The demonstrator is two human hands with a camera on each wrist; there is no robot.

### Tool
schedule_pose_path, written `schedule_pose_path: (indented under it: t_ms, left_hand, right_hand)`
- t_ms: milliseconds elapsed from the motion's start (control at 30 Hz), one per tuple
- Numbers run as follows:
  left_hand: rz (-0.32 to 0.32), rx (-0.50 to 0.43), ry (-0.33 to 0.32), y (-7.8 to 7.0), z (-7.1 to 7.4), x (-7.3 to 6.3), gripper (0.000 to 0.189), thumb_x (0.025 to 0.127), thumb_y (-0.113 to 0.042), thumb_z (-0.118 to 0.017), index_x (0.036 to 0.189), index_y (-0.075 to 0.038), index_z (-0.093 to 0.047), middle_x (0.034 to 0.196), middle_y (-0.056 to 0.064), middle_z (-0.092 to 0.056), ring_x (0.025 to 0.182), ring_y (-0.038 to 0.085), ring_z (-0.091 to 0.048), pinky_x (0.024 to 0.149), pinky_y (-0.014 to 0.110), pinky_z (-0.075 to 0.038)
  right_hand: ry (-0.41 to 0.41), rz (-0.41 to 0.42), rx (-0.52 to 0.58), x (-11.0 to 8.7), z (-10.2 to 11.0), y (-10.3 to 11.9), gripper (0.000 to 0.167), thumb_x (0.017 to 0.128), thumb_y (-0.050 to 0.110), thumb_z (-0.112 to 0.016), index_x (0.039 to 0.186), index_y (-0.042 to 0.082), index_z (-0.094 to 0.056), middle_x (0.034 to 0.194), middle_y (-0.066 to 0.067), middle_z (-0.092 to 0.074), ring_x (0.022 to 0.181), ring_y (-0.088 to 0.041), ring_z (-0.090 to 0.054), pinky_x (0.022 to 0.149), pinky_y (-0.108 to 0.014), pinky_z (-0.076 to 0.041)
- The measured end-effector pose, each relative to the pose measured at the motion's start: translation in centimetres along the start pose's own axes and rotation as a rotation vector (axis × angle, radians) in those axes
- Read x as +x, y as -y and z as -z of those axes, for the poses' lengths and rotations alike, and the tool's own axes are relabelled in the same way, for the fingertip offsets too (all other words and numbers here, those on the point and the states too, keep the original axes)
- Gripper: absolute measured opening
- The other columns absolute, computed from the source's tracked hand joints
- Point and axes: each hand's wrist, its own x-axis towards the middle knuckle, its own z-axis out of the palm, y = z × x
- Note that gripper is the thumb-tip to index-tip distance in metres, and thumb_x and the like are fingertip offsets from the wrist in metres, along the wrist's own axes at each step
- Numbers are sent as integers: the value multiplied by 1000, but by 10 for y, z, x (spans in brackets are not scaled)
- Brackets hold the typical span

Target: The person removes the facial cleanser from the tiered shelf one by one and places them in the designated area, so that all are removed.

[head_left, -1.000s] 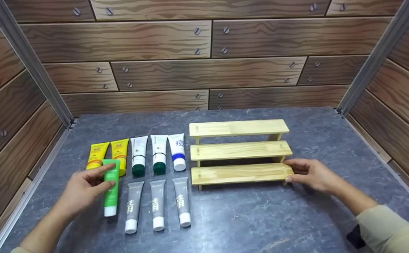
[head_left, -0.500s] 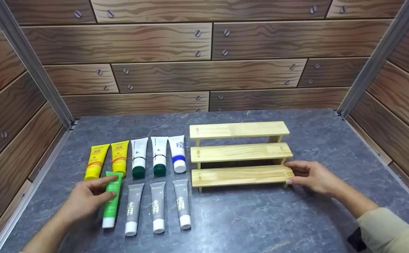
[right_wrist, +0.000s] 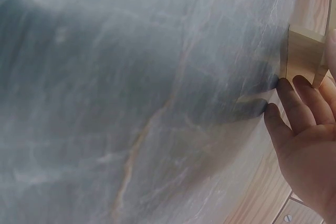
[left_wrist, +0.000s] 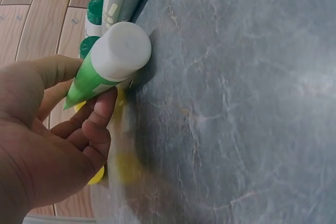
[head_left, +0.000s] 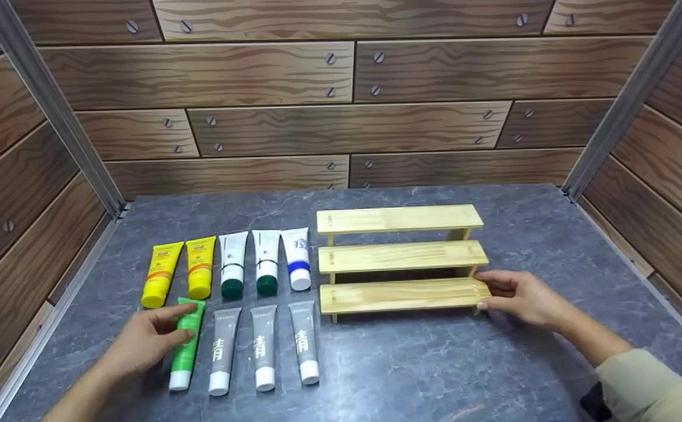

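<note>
My left hand [head_left: 136, 346] pinches a slim green tube with a white cap [head_left: 184, 354] between thumb and fingers, at the left end of a row of grey tubes [head_left: 263, 346]. In the left wrist view the tube's white cap [left_wrist: 123, 51] points toward the camera, low over the tabletop. At the right, my right hand [head_left: 525, 299] grips the end of the lowest step of a three-step wooden display stand [head_left: 402, 295], thumb in front and fingers behind. The right wrist view shows the fingers [right_wrist: 296, 111] beside a leg of the stand [right_wrist: 303, 51].
Behind the grey tubes lie two yellow tubes [head_left: 199, 266], two white tubes with green caps [head_left: 232, 264] and a white tube with a blue band [head_left: 297, 258]. The marbled tabletop [head_left: 435, 375] is enclosed by wood-patterned walls [head_left: 270, 70].
My left hand has brought the green tube down toward the near side, away from the yellow tubes and level with the grey row. My right hand stays at the stand.
</note>
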Motion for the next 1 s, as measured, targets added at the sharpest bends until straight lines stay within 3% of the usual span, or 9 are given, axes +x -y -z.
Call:
schedule_pose_path:
  t_ms: [200,300,567,1000]
  left_hand:
    - [46,-17,7,-1,-2,2,54,95,-13,-81,145,-2,-64,146,23,-62,117,31,-65,97,47,-56]
    - [30,-8,16,-1,-1,2,54,95,-14,-81,145,-2,-64,147,23,-61,120,32,-64,100,49,-55]
    - [23,16,14,-2,-2,1,54,93,-13,-82,143,-1,-65,137,20,-68,102,23,-64,86,35,-55]
    - [20,52,11,3,6,-1,53,95,-17,-81,141,3,-65,131,20,-70,107,25,-67,87,37,-57]
  right_hand:
    - [0,-14,5,0,1,0,61,95,9,-80,141,-19,-53,137,-35,-62,126,-45,-62,96,-19,-53]
    - [-2,-21,-3,1,1,1,61,95,10,-81,142,-18,-53,137,-35,-62,127,-46,-62,96,-19,-53]
    - [-8,-34,-9,1,2,2,63,95,13,-81,142,-17,-53,137,-34,-62,127,-47,-61,97,-19,-53]
    - [-13,-25,-4,1,2,2,62,95,13,-82,142,-17,-54,137,-35,-61,127,-47,-61,96,-20,-53]
